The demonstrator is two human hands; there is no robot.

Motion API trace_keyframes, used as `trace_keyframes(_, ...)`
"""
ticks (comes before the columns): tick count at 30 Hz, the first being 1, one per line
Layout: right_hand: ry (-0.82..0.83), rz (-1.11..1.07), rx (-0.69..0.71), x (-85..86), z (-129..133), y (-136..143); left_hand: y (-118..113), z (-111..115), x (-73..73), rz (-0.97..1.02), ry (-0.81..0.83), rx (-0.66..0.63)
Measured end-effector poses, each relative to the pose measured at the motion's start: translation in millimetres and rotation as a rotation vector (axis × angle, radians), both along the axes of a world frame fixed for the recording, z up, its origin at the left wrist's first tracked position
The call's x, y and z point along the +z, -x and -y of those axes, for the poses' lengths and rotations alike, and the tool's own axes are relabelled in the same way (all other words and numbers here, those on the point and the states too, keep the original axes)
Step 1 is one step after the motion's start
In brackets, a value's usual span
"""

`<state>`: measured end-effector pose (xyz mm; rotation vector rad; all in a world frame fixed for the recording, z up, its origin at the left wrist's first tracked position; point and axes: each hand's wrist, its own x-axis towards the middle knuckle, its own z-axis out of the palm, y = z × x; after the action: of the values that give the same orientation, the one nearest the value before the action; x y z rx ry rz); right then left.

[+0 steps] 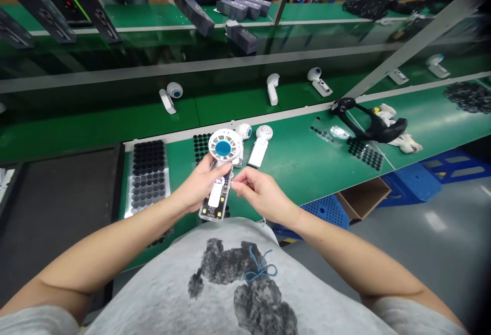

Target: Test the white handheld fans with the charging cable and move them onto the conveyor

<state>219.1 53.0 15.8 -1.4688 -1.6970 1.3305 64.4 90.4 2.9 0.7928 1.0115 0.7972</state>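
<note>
Head: circuit board (212, 212) in clear handle (226, 200)

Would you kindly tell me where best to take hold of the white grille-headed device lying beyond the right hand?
I'd probably pinch its straight handle from the right: the handle is slim and slants toward you, while another white device crowds its left side.

Three near fans (223, 148), at least five conveyor fans (273, 95), one bench-side carton (362, 194)
</note>
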Motion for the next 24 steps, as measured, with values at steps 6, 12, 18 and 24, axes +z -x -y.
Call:
trace_keyframes(6, 0.029, 0.208, -0.035, -32.9, -10, -34, 57, -50, -30.8, -0.192, -0.112, 0.361)
trace_keyframes(12, -0.121, 0.348, 0.063, -116.1, -21, -5, 46, -48, -105.2, -0.070, 0.067, 0.265)
trace_keyframes(18, -0.109, 0.473, 0.172, -147.7, -17, 32, 33, -34, -145.8, -0.018, 0.062, 0.318)
trace_keyframes(24, -0.052, 0.561, 0.173, -143.5, -18, 36, 34, -34, -145.4, -0.017, 0.048, 0.353)
